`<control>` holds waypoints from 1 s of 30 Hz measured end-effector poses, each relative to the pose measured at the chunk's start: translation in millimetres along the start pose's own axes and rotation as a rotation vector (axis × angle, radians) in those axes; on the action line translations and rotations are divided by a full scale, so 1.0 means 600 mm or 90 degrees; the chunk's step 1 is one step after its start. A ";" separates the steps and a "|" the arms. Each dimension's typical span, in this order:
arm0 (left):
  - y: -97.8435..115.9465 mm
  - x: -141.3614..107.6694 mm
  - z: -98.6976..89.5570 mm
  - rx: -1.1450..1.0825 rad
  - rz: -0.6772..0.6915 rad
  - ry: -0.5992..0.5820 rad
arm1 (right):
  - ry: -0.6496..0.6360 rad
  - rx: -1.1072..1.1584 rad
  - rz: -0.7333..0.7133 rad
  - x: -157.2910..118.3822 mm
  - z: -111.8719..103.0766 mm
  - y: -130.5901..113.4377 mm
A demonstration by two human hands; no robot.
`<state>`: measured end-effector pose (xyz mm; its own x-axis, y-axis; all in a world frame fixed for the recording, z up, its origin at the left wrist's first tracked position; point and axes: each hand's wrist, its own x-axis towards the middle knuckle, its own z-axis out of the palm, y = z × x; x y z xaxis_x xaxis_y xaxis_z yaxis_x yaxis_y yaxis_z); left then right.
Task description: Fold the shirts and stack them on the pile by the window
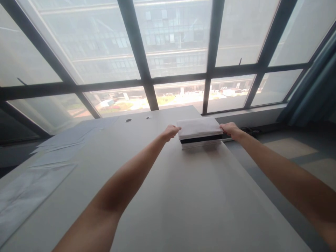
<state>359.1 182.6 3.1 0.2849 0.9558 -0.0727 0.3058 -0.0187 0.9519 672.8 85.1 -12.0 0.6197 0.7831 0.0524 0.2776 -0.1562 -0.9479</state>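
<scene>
A stack of flat, folded-looking white pieces (198, 127) with a black layer in its middle rests near the right edge of the white table (168, 196). My left hand (171, 132) pinches the top white layer at its left side. At the opposite side, my right hand (230, 129) has its fingers closed on the same top layer. Whether the pieces are cloth or paper I cannot tell. Both arms are stretched out over the table.
Thin white sheets (34, 189) lie spread along the table's left side. Two round holes (128, 120) sit near the far edge. Beyond are large framed windows (173, 38); a blue curtain (312, 84) hangs at the right above the grey floor.
</scene>
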 end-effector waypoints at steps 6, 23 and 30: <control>0.033 0.042 0.059 0.160 0.191 0.011 | -0.024 -0.185 -0.230 0.011 0.069 -0.041; -0.009 -0.136 -0.062 0.543 0.261 0.041 | 0.091 -0.309 -0.462 -0.178 0.119 -0.060; -0.236 -0.458 -0.247 0.707 0.199 -0.061 | -0.212 -0.287 -0.413 -0.519 0.253 -0.015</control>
<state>103.0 -34.1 -67.6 0.5417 0.8389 0.0529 0.8262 -0.5429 0.1503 366.2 -66.1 -67.6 0.0086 0.9253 0.3792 0.8118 0.2150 -0.5430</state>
